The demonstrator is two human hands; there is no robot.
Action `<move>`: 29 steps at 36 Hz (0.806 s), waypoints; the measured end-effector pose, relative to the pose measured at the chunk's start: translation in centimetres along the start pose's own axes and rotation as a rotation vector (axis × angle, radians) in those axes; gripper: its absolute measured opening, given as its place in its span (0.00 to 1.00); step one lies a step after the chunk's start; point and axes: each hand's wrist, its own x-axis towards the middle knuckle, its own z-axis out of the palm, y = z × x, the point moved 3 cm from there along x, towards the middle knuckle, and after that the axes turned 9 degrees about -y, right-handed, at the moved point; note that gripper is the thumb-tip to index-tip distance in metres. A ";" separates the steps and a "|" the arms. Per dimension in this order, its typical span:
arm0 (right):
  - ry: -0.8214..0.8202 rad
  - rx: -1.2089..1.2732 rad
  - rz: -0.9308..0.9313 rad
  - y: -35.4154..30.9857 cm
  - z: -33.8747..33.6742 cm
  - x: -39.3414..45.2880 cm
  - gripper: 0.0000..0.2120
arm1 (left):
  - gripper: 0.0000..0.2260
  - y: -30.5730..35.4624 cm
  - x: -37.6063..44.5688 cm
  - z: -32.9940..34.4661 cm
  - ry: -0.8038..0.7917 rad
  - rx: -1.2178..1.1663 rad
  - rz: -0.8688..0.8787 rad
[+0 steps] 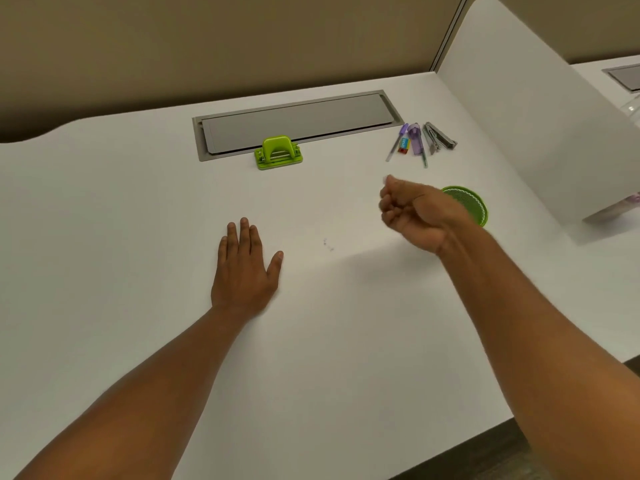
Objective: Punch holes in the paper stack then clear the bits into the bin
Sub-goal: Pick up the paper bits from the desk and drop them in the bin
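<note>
White desk (138, 202), beige partition behind. Left hand (244, 268) flat, palm down, grip open and empty, near side of green hole punch (278, 152). Right of punch: tiny bits (327, 244), then right hand (412, 213) curled closed, contents not visible, beside green mesh bin (474, 202).

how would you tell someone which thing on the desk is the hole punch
On the white desk, find the long grey cable hatch near the back wall. The hole punch sits at its front edge: lime green, arched handle, standing alone, unlike the round green mesh bin further right.
</note>
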 end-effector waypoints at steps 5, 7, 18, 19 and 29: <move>0.215 -0.253 -0.167 -5.0 -4.9 -3.0 0.06 | 0.35 -0.1 0.0 0.1 0.019 -0.001 0.002; 0.339 -0.493 -0.205 -6.2 -7.0 -3.6 0.06 | 0.35 0.0 0.1 0.1 0.016 0.003 0.003; 0.658 -1.249 -0.336 -5.7 -10.1 -3.4 0.06 | 0.36 0.1 0.1 0.0 0.022 0.010 0.006; 0.664 -1.283 -0.349 -5.6 -10.2 -3.4 0.06 | 0.36 0.1 0.0 0.0 0.025 0.010 0.007; 0.759 -1.647 -0.527 -5.5 -9.1 -3.8 0.12 | 0.35 0.1 -0.1 0.2 0.020 0.006 0.003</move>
